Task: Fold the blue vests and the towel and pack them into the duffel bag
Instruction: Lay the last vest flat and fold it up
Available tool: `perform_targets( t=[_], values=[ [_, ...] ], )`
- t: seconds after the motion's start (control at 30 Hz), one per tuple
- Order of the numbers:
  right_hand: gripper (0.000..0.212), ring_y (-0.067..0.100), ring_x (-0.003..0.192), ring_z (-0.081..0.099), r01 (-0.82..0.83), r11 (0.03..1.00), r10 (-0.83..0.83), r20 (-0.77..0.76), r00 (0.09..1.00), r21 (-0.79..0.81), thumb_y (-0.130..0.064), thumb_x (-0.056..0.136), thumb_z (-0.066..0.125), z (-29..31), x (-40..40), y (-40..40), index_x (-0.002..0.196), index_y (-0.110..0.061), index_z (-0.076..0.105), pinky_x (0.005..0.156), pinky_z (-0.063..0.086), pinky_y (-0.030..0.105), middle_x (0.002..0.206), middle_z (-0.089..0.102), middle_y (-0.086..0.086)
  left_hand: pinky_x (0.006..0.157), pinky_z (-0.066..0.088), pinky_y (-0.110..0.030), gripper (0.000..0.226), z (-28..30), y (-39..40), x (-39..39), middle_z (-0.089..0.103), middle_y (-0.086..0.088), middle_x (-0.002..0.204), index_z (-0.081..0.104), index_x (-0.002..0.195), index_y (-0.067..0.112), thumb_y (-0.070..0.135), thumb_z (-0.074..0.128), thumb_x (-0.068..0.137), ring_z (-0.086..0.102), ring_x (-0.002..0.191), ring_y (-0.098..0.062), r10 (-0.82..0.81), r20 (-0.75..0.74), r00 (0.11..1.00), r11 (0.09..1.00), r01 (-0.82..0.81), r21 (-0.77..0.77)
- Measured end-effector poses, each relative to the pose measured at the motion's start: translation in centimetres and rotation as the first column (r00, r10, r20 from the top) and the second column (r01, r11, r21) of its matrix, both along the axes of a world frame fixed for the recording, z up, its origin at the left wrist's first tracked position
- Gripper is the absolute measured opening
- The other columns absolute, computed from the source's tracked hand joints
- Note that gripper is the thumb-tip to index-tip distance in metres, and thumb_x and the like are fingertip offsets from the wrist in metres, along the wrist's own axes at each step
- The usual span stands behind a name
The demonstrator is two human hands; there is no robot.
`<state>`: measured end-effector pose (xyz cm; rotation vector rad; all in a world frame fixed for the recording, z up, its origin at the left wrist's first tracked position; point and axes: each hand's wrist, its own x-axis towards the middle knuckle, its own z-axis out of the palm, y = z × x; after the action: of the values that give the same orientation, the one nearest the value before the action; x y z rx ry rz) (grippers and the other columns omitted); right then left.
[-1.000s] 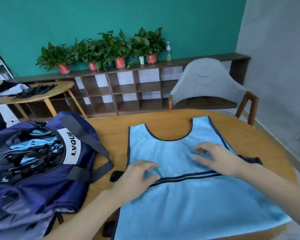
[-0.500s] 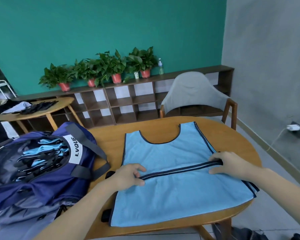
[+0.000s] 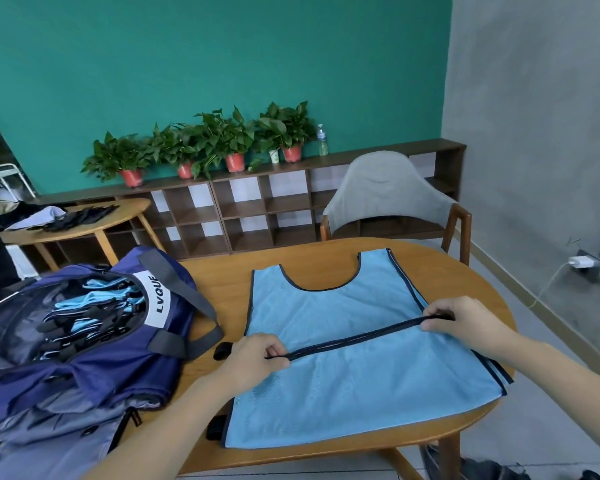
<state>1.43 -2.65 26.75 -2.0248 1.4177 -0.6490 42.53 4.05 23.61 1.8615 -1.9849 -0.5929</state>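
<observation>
On the oval wooden tabletop (image 3: 465, 268), the open navy nylon duffel bag (image 3: 94, 344), already holding folded blue cloth, sits at the left, just beside the light-blue mesh vest with dark trim (image 3: 343, 382) lying flat in the middle. The step in hand looks like folding this vest: the left hand (image 3: 257, 355) and right hand (image 3: 465, 320), set apart, each pinch an end of the dark-edged hem lying across its middle. Next, that edge likely needs carrying evenly, both ends kept level; no towel shows.

Blue vest (image 3: 343, 368) flat beside duffel bag (image 3: 84, 341)
</observation>
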Motion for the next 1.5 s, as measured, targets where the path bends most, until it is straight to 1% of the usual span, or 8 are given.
perform_targets(
  t=[0.23,0.43,0.57,0.7,0.93,1.03,1.13,1.5],
  values=[
    [0.005,0.003,0.084,0.065,0.050,0.999,-0.050,0.004,0.999,-0.015,-0.035,0.086,0.077,0.2,-0.2,0.7,0.085,-0.031,0.074,0.071,0.045,0.020,0.084,0.072,-0.015,0.068,0.046,-0.019,0.010,0.9,0.8,-0.2,0.068,0.008,0.079,0.065,0.085,0.032,0.032,0.071,0.093,0.062,0.075,-0.001,0.016,-0.120,0.993,0.996,-0.027,-0.086],
    [0.018,0.004,0.075,0.066,0.087,0.996,-0.086,-0.023,0.996,0.014,-0.046,0.076,0.081,0.6,-1.3,0.4,0.077,-0.028,0.075,0.069,0.054,0.025,0.076,0.072,-0.014,0.062,0.032,-0.026,0.033,4.0,2.3,2.9,0.050,0.008,0.063,0.062,0.061,0.023,0.038,0.083,0.081,0.047,0.063,-0.007,-0.004,-0.230,0.973,0.983,0.046,0.177],
    [0.017,0.005,0.066,0.067,0.041,0.999,-0.041,0.008,0.999,0.032,-0.038,0.078,0.081,3.4,-1.5,-1.1,0.077,-0.022,0.077,0.060,0.050,0.018,0.073,0.073,-0.007,0.063,0.042,-0.018,0.034,7.5,3.0,3.1,0.068,0.009,0.068,0.069,0.059,0.025,0.026,0.072,0.093,0.062,0.064,-0.007,0.060,-0.401,0.914,0.984,0.013,0.176],
    [0.004,-0.002,0.073,0.068,0.044,0.999,-0.043,0.094,0.995,-0.007,-0.021,0.089,0.074,7.3,-0.6,-5.5,0.090,-0.023,0.078,0.068,0.051,0.009,0.082,0.076,-0.010,0.075,0.054,-0.026,0.014,11.0,-0.1,2.9,0.078,-0.008,0.096,0.079,0.088,0.018,0.024,0.068,0.095,0.075,0.088,-0.023,0.100,-0.561,0.822,0.995,-0.069,0.077],
    [0.005,0.014,0.085,0.065,0.207,0.978,-0.205,0.065,0.977,-0.037,-0.023,0.094,0.071,4.1,3.5,-16.9,0.097,-0.020,0.073,0.077,0.053,0.032,0.093,0.072,-0.002,0.082,0.053,-0.033,0.013,7.4,-12.3,4.8,0.075,0.011,0.084,0.073,0.081,0.027,0.024,0.071,0.093,0.070,0.087,-0.015,0.315,-0.342,0.885,0.898,-0.395,-0.196],
    [0.007,0.011,0.079,0.061,0.236,0.970,-0.235,-0.020,0.972,0.059,-0.024,0.092,0.073,0.1,4.7,-18.6,0.097,-0.020,0.070,0.062,0.045,0.022,0.090,0.069,-0.004,0.084,0.049,-0.031,0.011,3.0,-14.2,4.9,0.072,0.011,0.086,0.070,0.084,0.029,0.023,0.069,0.093,0.067,0.089,-0.015,0.387,-0.178,0.905,0.898,-0.414,-0.151],
    [0.007,0.006,0.075,0.058,0.214,0.976,-0.210,-0.078,0.974,0.039,-0.029,0.090,0.075,-2.0,4.5,-18.8,0.090,-0.024,0.069,0.058,0.038,0.017,0.084,0.067,-0.009,0.067,0.043,-0.027,0.016,0.4,-14.5,5.1,0.067,0.009,0.074,0.064,0.083,0.031,0.020,0.068,0.094,0.065,0.077,-0.017,0.389,-0.064,0.919,0.907,-0.394,-0.151],
    [0.006,0.005,0.076,0.072,0.120,0.993,-0.120,0.193,0.974,0.010,-0.026,0.091,0.072,3.5,4.0,-18.7,0.092,-0.022,0.078,0.076,0.055,0.027,0.085,0.077,-0.009,0.075,0.045,-0.015,0.010,4.4,-14.8,4.4,0.071,0.028,0.083,0.073,0.088,0.035,0.036,0.066,0.095,0.064,0.083,0.007,0.355,-0.310,0.882,0.801,-0.458,-0.386]
  ],
)
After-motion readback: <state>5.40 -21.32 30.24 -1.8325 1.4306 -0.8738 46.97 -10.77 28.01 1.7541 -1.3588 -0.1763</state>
